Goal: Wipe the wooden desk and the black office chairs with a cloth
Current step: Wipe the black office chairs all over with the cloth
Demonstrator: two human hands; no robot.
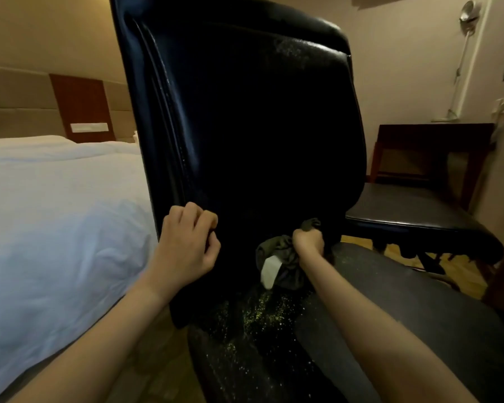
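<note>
Right hand [308, 239] tight around bunched dark green cloth [277, 255], low on tall black leather office chair [245, 126]; left hand [186, 242] curled, gripping its left edge.

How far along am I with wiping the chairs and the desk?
Nothing looks finished yet. In hand: the right hand holds the cloth against the near chair's lower backrest while the left hand grips its edge. Left: yellowish specks on the seat, a dusty patch high on the backrest, then the second chair and wooden desk behind.
</note>
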